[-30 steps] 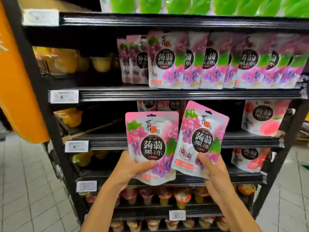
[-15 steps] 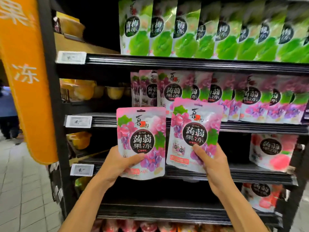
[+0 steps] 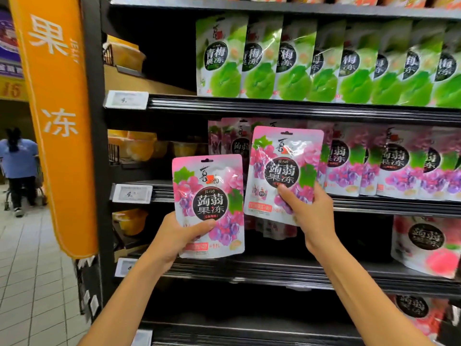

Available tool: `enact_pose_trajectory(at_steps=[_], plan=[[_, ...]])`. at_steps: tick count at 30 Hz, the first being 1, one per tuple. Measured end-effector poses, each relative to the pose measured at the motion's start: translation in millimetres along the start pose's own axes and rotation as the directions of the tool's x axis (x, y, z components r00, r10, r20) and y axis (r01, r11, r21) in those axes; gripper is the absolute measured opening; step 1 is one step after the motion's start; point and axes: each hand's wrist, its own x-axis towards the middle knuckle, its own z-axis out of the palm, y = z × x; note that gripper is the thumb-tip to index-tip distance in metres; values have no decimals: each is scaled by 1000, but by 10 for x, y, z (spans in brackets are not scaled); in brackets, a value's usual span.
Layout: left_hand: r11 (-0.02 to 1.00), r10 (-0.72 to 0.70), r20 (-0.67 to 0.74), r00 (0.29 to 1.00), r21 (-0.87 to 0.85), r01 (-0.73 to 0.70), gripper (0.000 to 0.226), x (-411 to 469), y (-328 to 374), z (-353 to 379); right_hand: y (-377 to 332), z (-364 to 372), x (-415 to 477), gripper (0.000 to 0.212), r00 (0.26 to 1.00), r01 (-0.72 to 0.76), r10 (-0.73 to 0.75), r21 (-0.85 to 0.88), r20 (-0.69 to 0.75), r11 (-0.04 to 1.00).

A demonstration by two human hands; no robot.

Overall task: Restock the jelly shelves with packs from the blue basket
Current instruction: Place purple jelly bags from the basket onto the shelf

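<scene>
Two grape packs are being held up: the left hand (image 3: 184, 236) is gripping the left pack (image 3: 209, 196) low down, and the right hand (image 3: 309, 216) is pinching the right pack (image 3: 284, 166) just in front of the grape row (image 3: 399, 166). It is probably best going in upright at the row's left end, label outward.

Big orange banner (image 3: 57, 121) hangs down the left side, white characters running top to bottom. Behind it there's a bit of a purple sign (image 3: 8, 43). Way back in the aisle a person in a blue top (image 3: 18, 163) stands facing away on the pale tiled floor (image 3: 30, 270). White price tags (image 3: 126, 99) sit just right of the banner, with yellow-orange tubs (image 3: 139, 146) in the shadows behind, kinda blurry.
</scene>
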Motion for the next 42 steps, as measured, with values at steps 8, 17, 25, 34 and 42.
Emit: enact_pose_trajectory(at_steps=[8, 17, 25, 34, 42], plan=[[1000, 8, 32, 999, 24, -9, 58, 67, 90, -249, -165, 536, 378, 58, 999, -3, -2, -121, -40, 993], [993, 3, 72, 997, 117, -12, 59, 39, 201, -503, -179, 863, 482, 48, 995, -48, 31, -178, -97, 983], [995, 46, 85, 995, 87, -53, 49, 57, 162, -500, -280, 1033, 491, 58, 992, -16, -8, -190, -128, 982], [998, 40, 79, 996, 43, -43, 61, 77, 33, -410, -175, 997, 411, 81, 991, 45, -82, -331, -101, 943], [999, 25, 75, 997, 35, -28, 63, 48, -34, -361, -177, 725, 304, 73, 993, -5, -70, -614, -99, 789]])
